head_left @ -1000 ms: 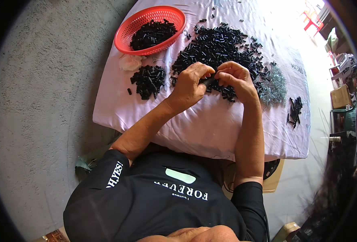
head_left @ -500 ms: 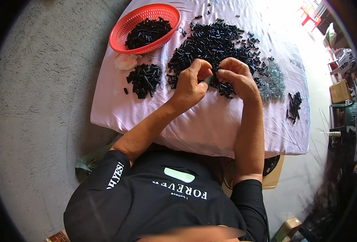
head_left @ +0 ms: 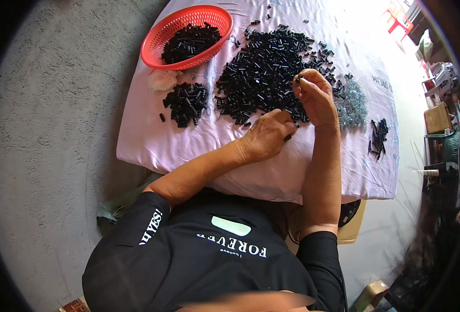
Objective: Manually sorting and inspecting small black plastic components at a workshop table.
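My left hand (head_left: pixel 269 134) is closed at the near edge of a large pile of small black plastic pieces (head_left: pixel 263 67). A black piece (head_left: pixel 287 138) pokes out from under its curled fingers. Up and to the right, my right hand (head_left: pixel 317 99) pinches another small black piece (head_left: pixel 299 79) between thumb and forefinger, over the pile's right side. Beside my right hand lies a heap of small clear, greyish pieces (head_left: pixel 353 106), too fine to name. A smaller heap of black pieces (head_left: pixel 186 104) sits left of the main pile.
At the far left of the pink cloth-covered table (head_left: pixel 157 138), a red plastic basket (head_left: pixel 152 49) holds more black pieces. Next to it is a crumpled pale cloth or tissue (head_left: pixel 162 79). Several longer black pieces (head_left: pixel 379 138) lie near the right edge. A cardboard box (head_left: pixel 437 118) stands beyond.
My hands have moved apart. The left came nearer to me and to the right, turning palm down. The right rose slightly, with a black piece now showing at its fingertips.
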`<state>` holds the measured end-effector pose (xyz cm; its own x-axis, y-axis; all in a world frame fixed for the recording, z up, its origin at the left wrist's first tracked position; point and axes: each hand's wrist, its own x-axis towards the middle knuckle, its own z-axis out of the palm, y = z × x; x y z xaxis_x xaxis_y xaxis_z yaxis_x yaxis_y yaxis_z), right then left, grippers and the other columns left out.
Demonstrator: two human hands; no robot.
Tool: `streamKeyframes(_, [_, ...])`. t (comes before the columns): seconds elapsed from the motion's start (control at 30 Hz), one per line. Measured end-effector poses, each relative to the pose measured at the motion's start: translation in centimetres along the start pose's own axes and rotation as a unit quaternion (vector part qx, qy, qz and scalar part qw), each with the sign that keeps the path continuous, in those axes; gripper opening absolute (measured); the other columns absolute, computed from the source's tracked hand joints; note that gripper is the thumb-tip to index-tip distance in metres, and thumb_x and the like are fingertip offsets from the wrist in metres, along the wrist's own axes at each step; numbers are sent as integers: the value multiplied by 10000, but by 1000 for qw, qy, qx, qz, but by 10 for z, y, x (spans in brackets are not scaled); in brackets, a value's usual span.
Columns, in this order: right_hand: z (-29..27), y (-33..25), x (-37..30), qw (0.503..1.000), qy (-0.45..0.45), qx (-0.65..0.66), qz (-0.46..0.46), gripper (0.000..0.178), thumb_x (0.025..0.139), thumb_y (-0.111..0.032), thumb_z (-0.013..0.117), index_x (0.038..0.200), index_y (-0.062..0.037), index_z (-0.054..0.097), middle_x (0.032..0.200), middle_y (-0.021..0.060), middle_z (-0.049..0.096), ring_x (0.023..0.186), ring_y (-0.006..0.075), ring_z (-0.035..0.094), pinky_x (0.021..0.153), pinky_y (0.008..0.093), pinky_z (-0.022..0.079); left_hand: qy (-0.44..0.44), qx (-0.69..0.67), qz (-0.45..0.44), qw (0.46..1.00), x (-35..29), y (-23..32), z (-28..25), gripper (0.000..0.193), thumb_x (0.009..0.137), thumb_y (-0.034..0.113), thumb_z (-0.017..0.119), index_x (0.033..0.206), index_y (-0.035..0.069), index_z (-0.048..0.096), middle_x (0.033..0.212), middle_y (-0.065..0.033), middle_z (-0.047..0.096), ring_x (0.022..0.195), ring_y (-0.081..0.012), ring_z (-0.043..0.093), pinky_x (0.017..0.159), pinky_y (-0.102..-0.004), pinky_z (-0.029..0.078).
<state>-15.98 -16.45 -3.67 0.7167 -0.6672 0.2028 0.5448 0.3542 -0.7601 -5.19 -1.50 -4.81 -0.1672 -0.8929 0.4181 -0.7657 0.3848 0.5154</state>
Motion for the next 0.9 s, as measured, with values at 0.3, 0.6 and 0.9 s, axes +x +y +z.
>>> streamKeyframes(0.3, [-1,6,0,996,-67,-28,57,160,896,-56,645,1051,-19,625,918,97,691,756,133,667,677,234,558,118,-99,-40,987,1,-1,-32,280,686,-127,511,918,6,594,800,-137,611,718,-295,615,651,-349,489])
streamKeyframes(0.6, [4,9,-2,993,-76,-40,85,147,889,-54,655,1028,-16,629,904,95,693,730,126,668,652,225,557,179,-149,-167,958,8,2,-64,277,765,-143,536,989,8,598,893,-84,659,847,-149,648,785,-282,520])
streamKeyframes(0.9, [8,9,-4,990,-66,-75,100,145,870,-60,680,1001,-12,645,844,55,678,720,116,660,661,225,542,173,-143,-154,962,10,3,-63,218,773,-105,594,956,13,602,858,-65,653,789,-125,628,721,-274,514])
